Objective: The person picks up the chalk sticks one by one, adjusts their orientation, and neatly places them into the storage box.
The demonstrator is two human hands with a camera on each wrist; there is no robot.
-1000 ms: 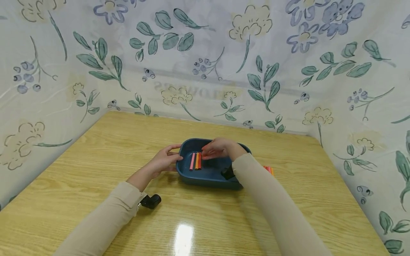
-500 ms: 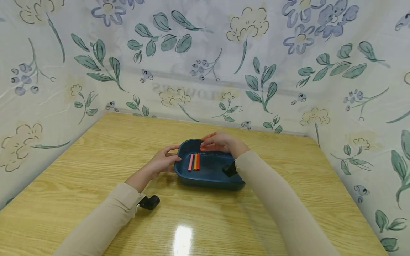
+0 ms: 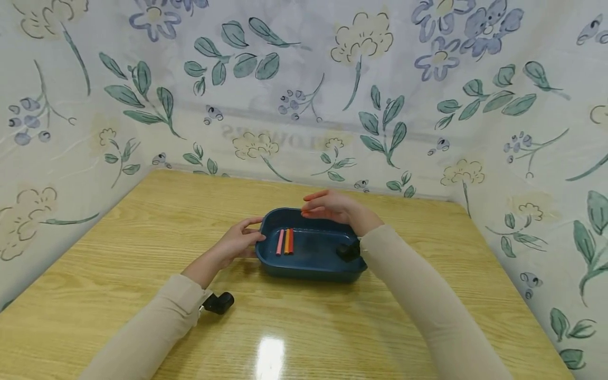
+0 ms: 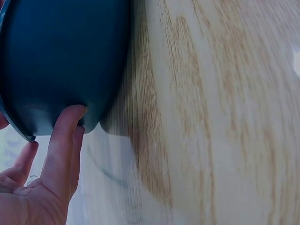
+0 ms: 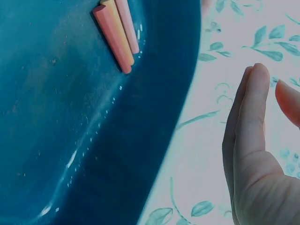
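A dark blue oblong basin (image 3: pixel 323 274) stands on the wooden table. My left hand (image 3: pixel 239 240) holds its left end, thumb at the rim and fingers against the outside wall; in the left wrist view those fingers (image 4: pixel 63 145) lie along the wall. Inside, toward the left end, a pink stick (image 3: pixel 279 243), a yellow-orange stick (image 3: pixel 286 241) and a red stick (image 3: pixel 291 241) lie side by side; their kind is unclear. Above the far rim is my right hand (image 3: pixel 334 207), fingers extended and holding nothing. The right wrist view shows that hand (image 5: pixel 255 136) beyond the basin's edge.
The wooden table (image 3: pixel 304 327) extends around the basin, with a bright glare spot near its front. Floral cloth (image 3: pixel 304 95) hangs behind it and at both sides. Black wrist cameras sit at my left cuff (image 3: pixel 218 302) and right cuff (image 3: pixel 349 250). My right forearm covers the basin's right end.
My right hand has risen from inside the basin, away from the sticks, to above its far rim. My left hand keeps its hold. Sticks seen right of the basin earlier no longer show.
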